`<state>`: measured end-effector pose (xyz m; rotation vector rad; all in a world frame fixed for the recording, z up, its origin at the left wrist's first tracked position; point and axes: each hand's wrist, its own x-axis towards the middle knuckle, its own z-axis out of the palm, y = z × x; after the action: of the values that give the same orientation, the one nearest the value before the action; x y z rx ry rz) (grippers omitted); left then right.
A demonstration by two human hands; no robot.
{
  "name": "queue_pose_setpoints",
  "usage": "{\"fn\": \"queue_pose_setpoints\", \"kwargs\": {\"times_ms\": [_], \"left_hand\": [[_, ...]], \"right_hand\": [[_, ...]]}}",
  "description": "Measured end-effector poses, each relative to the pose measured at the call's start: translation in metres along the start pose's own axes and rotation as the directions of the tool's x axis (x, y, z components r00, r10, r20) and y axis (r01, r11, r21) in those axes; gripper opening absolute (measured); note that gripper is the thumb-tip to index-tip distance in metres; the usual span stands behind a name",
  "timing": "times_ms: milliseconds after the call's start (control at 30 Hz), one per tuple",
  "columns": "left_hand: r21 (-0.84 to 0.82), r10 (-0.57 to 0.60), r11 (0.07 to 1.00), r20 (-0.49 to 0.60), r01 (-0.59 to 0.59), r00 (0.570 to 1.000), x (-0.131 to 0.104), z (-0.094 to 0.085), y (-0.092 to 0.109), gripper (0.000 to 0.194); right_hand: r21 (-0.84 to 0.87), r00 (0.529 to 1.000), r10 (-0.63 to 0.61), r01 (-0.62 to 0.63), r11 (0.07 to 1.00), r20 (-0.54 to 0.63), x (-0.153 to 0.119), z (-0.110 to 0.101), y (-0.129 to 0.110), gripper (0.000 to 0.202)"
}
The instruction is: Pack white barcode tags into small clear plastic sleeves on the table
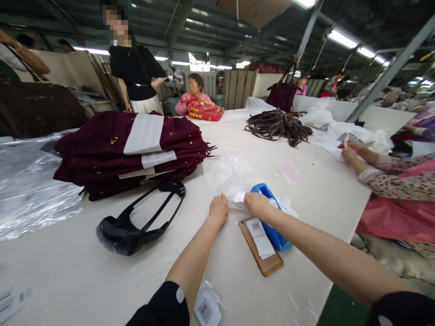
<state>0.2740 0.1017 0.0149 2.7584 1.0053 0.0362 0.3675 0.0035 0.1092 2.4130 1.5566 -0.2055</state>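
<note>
Head view, left to right. Clear plastic sheeting [30,181] lies at the far left of the table [102,276]; beside it stands a stack of maroon garments [129,149], with a black headset [136,222] in front. My left hand [218,209] rests knuckles-up on the near edge of a clear bag [227,174], fingers curled under, so I cannot tell how far they close. My right hand [257,203] pins the same edge just beside it, fingers likewise folded out of sight. The bag extends away from both hands, long axis pointing up the table; the hands are about equally near. A blue dispenser [277,228] and a phone [261,246] lie under my right wrist. A co-worker's hands [350,151] work at the right.
</note>
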Motion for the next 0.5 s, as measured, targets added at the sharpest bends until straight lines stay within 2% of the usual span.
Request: {"fn": "queue_pose_setpoints", "kwargs": {"times_ms": [167, 367, 433, 500], "left_hand": [[-0.05, 0.035, 0.998, 0.031, -0.033, 0.999, -0.002, -0.005, -0.004, 0.043], [-0.172, 0.142, 0.976, 0.047, -0.132, 0.989, -0.018, -0.024, -0.02, 0.074], [-0.201, 0.144, 0.97, 0.009, -0.14, 0.989, -0.03, -0.036, -0.033, 0.071], [-0.214, 0.087, 0.972, -0.034, -0.092, 0.996, -0.045, -0.048, -0.047, 0.059]], "right_hand": [[0.032, 0.998, 0.034, -0.036, 0.999, 0.045, -0.038, -0.014, 0.022, 0.026], [0.06, 0.996, 0.044, -0.049, 0.997, 0.078, -0.084, -0.025, 0.037, 0.026], [0.096, 0.997, 0.034, -0.041, 0.995, 0.074, -0.096, -0.021, 0.034, 0.028], [0.142, 0.998, 0.03, -0.036, 0.989, 0.048, -0.103, -0.01, 0.023, 0.03]]}}
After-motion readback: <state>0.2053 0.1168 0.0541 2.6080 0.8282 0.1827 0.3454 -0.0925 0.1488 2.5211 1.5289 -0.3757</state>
